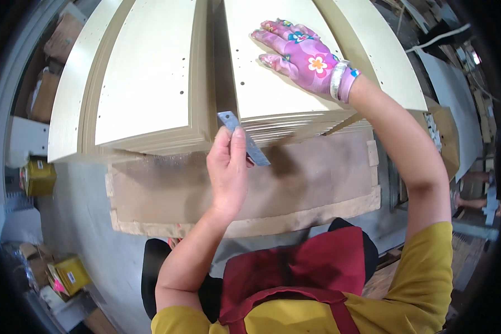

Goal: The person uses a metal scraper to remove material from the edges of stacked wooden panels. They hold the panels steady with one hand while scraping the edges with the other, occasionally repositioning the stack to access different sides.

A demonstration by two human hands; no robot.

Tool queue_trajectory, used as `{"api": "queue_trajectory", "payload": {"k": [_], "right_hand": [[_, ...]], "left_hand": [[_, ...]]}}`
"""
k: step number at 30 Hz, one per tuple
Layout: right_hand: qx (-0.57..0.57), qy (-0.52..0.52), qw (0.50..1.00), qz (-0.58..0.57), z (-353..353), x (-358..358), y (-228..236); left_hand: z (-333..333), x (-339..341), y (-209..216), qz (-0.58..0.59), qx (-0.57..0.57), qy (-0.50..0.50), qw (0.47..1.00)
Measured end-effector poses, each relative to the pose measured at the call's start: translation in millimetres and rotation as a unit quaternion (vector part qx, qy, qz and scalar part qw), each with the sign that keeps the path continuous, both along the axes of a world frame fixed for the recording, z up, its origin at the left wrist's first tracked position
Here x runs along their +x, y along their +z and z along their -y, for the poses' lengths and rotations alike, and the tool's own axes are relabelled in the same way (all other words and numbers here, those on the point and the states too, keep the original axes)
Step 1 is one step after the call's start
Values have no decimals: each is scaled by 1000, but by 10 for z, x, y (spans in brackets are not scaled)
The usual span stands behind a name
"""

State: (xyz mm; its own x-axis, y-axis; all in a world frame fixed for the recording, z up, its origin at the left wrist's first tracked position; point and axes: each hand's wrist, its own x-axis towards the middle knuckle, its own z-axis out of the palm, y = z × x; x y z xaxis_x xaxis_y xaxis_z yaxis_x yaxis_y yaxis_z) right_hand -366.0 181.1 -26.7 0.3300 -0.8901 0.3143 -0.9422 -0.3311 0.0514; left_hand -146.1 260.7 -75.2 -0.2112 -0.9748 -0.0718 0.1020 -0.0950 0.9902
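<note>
My bare left hand (228,170) pinches a flat grey metal strip (256,152) between thumb and fingers. The strip has a small hole at its upper end and slants down to the right, near the front corner of a stack of white panels (284,100). On that stack's top panel rests my right hand (309,58), in a pink flowered glove with a pale band at the wrist. Its fingers are stretched out and it holds nothing. Left of a narrow gap stands another stack of white panels (145,83) with small drilled holes.
The stacks stand over a pallet (250,227) covered by a brown board. Further panel stacks flank them on both sides. Yellow boxes (40,177) and cartons sit at the left. Another person's arm (473,201) shows at the far right.
</note>
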Motion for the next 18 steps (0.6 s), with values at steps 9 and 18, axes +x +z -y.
{"api": "queue_trajectory", "payload": {"k": [9,18], "right_hand": [[32,-3,999,22,38,20,5],[14,-4,1000,26,79,-47,-30]], "left_hand": [[-106,-253,93,-52,41,94,993],[-115,-320,158,-32,69,131,988]]}}
